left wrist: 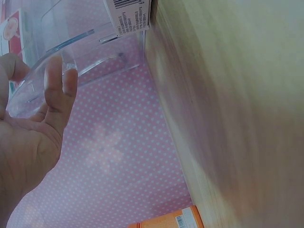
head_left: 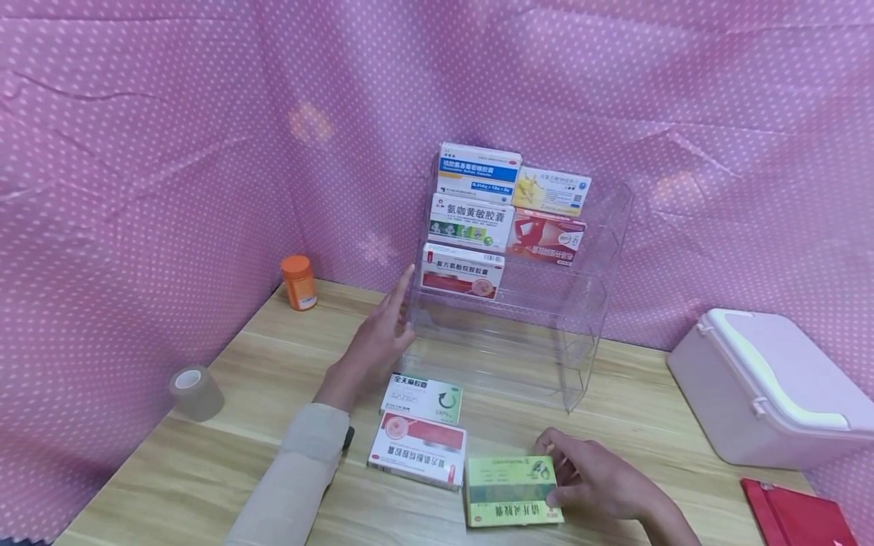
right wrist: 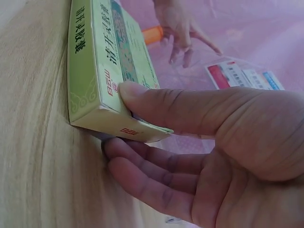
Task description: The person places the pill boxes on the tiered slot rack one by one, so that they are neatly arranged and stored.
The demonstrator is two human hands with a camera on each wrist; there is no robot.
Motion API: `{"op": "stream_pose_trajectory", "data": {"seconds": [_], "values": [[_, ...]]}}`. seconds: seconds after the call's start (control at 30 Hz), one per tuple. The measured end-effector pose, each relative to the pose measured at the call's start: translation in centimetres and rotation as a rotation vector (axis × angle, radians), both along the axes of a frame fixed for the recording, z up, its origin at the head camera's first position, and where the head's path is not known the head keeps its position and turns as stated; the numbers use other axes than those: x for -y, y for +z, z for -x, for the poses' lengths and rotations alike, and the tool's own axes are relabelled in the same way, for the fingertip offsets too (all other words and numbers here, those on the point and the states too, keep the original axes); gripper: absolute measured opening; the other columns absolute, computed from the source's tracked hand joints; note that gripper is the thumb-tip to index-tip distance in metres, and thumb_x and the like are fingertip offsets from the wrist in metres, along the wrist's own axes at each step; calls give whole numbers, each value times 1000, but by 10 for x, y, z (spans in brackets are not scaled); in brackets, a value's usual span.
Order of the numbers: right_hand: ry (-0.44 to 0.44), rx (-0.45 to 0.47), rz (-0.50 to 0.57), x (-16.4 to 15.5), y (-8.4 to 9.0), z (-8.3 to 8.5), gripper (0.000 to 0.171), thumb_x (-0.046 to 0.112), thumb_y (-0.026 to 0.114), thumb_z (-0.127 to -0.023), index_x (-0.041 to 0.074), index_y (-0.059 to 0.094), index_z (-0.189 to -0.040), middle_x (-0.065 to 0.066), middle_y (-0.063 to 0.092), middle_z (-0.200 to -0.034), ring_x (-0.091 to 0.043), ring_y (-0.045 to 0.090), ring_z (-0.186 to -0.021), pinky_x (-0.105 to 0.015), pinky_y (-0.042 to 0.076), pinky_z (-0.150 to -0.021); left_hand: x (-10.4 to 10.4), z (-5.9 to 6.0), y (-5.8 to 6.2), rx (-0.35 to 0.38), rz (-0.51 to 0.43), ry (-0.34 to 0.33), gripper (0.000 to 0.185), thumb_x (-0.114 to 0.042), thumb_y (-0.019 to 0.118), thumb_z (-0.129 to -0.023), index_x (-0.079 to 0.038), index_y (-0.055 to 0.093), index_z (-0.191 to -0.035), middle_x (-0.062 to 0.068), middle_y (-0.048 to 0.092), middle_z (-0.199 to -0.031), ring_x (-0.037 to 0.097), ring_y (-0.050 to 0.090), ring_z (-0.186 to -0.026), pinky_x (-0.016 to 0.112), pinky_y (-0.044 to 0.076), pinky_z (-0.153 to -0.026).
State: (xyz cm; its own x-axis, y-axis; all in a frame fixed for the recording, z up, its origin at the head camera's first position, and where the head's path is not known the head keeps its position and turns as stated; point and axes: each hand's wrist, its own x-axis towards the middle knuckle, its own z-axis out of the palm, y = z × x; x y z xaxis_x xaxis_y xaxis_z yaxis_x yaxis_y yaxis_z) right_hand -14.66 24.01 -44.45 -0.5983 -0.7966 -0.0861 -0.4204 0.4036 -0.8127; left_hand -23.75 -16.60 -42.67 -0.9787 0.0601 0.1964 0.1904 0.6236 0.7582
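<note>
My left hand (head_left: 378, 334) is at the left side of a clear acrylic display rack (head_left: 492, 360), fingers stretched along its edge. In the left wrist view the hand (left wrist: 35, 128) overlaps the transparent side panel. My right hand (head_left: 601, 474) holds the right end of a yellow-green medicine box (head_left: 512, 504) low over the table. The right wrist view shows the thumb (right wrist: 166, 107) on the printed top face and curled fingers below the end. Beside that box lie a red-and-white medicine box (head_left: 416, 451) and a white-and-green medicine box (head_left: 419, 398).
Several medicine boxes, such as the red one (head_left: 546, 239), stand in the rack's upper tiers. An orange bottle (head_left: 299, 283) and a tape roll (head_left: 196, 393) are at the left. A white lidded case (head_left: 724, 394) and a red pouch (head_left: 799, 516) sit at the right. Pink dotted cloth (head_left: 171, 152) hangs behind.
</note>
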Motion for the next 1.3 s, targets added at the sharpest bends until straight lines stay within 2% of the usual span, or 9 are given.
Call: {"op": "stream_pose_trajectory", "data": {"seconds": [0.3, 0.53, 0.87, 1.0, 1.13, 1.3], "values": [[-7, -32, 82, 3, -5, 2, 41, 3, 75, -95, 9, 58, -132, -7, 79, -108, -7, 73, -99, -28, 65, -85, 0, -3, 1, 12, 3, 4, 115, -10, 66, -102, -71, -14, -158, -7, 17, -182, 32, 60, -132, 56, 56, -114], [-55, -22, 129, 3, -9, 7, 44, 9, 76, -96, 10, 61, -137, -10, 78, -115, -13, 74, -103, -29, 65, -90, 0, -4, 2, 11, 10, 11, 116, -9, 66, -101, -71, -13, -158, -6, 18, -182, 32, 60, -131, 55, 57, -112], [-149, -94, 186, 3, -2, 11, 49, 8, 77, -96, 1, 59, -141, -16, 76, -113, -13, 74, -102, -29, 65, -92, -1, -3, 3, 10, 5, 5, 116, -8, 66, -101, -70, -13, -158, -9, 15, -182, 32, 60, -133, 55, 56, -114], [-222, -108, 196, 4, 4, 13, 51, 7, 77, -96, 1, 58, -142, -20, 73, -113, -12, 74, -102, -28, 66, -87, -1, -2, 4, 1, 18, 3, 117, -7, 66, -101, -70, -14, -158, -8, 14, -183, 33, 59, -136, 55, 55, -115], [-304, -169, 230, 4, 12, 20, 53, 2, 78, -94, 2, 58, -143, -22, 74, -114, -9, 74, -101, -27, 67, -83, -2, -3, 4, -2, 22, 2, 116, -7, 66, -101, -69, -14, -159, -8, 15, -183, 31, 59, -136, 55, 55, -116], [-482, -228, 243, 6, 29, 31, 56, -3, 77, -92, 1, 58, -145, -23, 76, -117, -4, 74, -101, -22, 65, -85, -2, -3, 4, 6, 23, 11, 115, -8, 66, -102, -69, -14, -159, -8, 14, -183, 31, 59, -136, 54, 54, -116]]}}
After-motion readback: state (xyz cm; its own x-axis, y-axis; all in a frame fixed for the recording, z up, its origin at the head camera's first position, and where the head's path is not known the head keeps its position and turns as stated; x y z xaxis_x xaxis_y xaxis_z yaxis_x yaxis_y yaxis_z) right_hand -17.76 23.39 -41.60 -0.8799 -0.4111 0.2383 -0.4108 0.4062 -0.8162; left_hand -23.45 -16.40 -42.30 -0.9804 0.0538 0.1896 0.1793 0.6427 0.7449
